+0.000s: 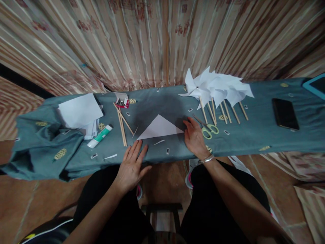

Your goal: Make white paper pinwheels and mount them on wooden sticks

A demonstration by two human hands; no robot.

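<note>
**Folded paper triangle under two flat hands**

A white paper triangle (159,128) lies flat at the middle of the grey-blue cloth-covered table (254,135). The right hand (194,137), fingers together and flat, touches its corner at 3 o'clock. The left hand (132,166), fingers spread and holding nothing, rests on the table edge at 7 o'clock. Green-handled scissors (209,129) lie just beside the right hand. Wooden sticks (122,123) lie at 9 o'clock, a glue stick (100,136) beyond them. At 11 o'clock a small red box (122,102) stands open, holding metal pins. White sheets (80,112) sit far left; finished paper pinwheels (215,89) at 1 o'clock; a dark phone (284,113) far right.
</note>
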